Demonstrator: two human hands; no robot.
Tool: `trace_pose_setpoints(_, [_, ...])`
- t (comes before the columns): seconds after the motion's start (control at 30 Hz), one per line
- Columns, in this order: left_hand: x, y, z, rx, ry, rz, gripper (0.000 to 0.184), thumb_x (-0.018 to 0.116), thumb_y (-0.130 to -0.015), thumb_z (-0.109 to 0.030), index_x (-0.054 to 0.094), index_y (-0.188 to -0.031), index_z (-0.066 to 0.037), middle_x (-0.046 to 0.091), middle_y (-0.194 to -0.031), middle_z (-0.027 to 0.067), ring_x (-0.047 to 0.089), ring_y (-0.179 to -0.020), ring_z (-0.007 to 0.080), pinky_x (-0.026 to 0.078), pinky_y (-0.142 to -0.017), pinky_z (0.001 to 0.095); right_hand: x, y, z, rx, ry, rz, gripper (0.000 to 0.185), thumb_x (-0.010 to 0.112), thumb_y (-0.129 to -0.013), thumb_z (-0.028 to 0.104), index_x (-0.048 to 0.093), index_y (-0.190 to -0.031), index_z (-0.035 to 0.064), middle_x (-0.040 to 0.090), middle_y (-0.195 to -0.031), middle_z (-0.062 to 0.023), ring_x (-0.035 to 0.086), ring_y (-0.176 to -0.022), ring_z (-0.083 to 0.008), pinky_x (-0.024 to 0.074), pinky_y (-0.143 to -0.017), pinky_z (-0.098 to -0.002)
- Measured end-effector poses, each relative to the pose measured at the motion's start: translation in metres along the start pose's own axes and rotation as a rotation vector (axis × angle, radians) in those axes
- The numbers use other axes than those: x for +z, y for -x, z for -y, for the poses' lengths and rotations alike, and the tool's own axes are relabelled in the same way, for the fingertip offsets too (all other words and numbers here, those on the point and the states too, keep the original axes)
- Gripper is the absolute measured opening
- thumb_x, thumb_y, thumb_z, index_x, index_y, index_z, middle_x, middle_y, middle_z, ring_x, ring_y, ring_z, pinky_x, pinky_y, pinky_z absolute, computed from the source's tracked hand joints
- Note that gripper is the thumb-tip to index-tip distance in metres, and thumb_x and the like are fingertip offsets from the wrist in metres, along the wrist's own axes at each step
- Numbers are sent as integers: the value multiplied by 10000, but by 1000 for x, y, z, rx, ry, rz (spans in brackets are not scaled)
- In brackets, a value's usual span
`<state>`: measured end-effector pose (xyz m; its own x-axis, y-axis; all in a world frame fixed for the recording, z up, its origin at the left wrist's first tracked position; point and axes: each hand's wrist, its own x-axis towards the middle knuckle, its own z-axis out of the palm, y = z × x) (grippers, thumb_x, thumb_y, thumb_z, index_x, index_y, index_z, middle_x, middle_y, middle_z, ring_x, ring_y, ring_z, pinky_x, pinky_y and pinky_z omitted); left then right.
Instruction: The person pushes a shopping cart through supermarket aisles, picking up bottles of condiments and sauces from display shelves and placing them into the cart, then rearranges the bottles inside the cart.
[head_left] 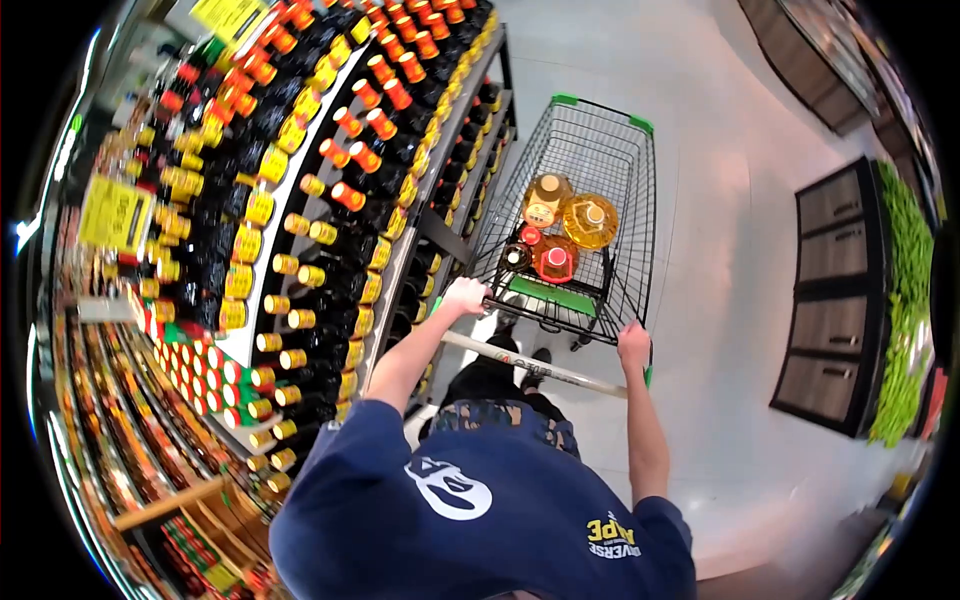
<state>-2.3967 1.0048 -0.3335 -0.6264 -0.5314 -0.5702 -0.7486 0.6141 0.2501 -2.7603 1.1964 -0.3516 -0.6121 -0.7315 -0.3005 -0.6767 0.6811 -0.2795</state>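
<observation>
A wire shopping cart with green corners stands in front of me. My left hand is closed around its frame at the left end of the handle bar. At the right end, my right hand is wrapped round the frame as well. Inside the basket sit a large jug of golden oil, a bottle with a pale cap and label, a red-capped amber bottle and a dark bottle. Another small red cap shows between them.
Close on my left, a long tiered shelf holds many dark bottles with red and yellow caps. Yellow price signs hang over it. To the right stands a wood-fronted cabinet topped with green produce. Pale floor runs between them.
</observation>
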Motion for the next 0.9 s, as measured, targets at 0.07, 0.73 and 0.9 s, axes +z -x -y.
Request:
trace_pose_setpoints(0.07, [5,-1,3,-1,-14,-1,308,640,-635,-285,712,-928,-222,672,-751,120,661,-729,302,534,-671,414,-3,2,4,3,-2,28,277,434,-900,232,592,-844,12,620,-785,-247,597,-758,-443,478,-666,-528])
trace_pose_setpoints(0.73, [-111,68,49,73,581,-834,357,618,-762,-70,550,-1113,-57,524,-1139,145,511,-1106,295,438,-936,422,40,-24,40,-23,-234,305,328,498,-832,263,680,-897,0,676,-743,-97,632,-703,-156,489,-676,-275])
trace_pose_setpoints(0.9, [-190,98,102,-308,390,-1495,381,679,-726,-55,547,-1083,-44,524,-1196,149,492,-1130,327,413,-964,411,59,5,114,-160,-147,396,339,514,-822,323,682,-920,46,688,-775,-115,653,-754,-245,484,-696,-352])
